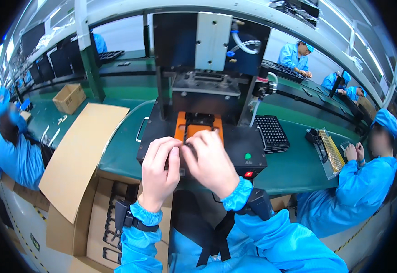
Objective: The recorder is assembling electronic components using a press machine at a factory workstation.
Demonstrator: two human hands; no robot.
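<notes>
My left hand is closed, its fingers curled in front of the press. My right hand is beside it, with bent fingers over the near edge of the orange fixture plate. The fingertips of both hands come close together; whatever they hold is hidden behind the fingers. A black rectangular frame part lies in the orange plate, just beyond my right fingers. Above it hangs the dark press head, apart from the plate.
An open cardboard box with several black frames stands at lower left, its flap raised. On the green table right of the press is a stack of black trays. A green button faces me. Co-workers sit at both sides.
</notes>
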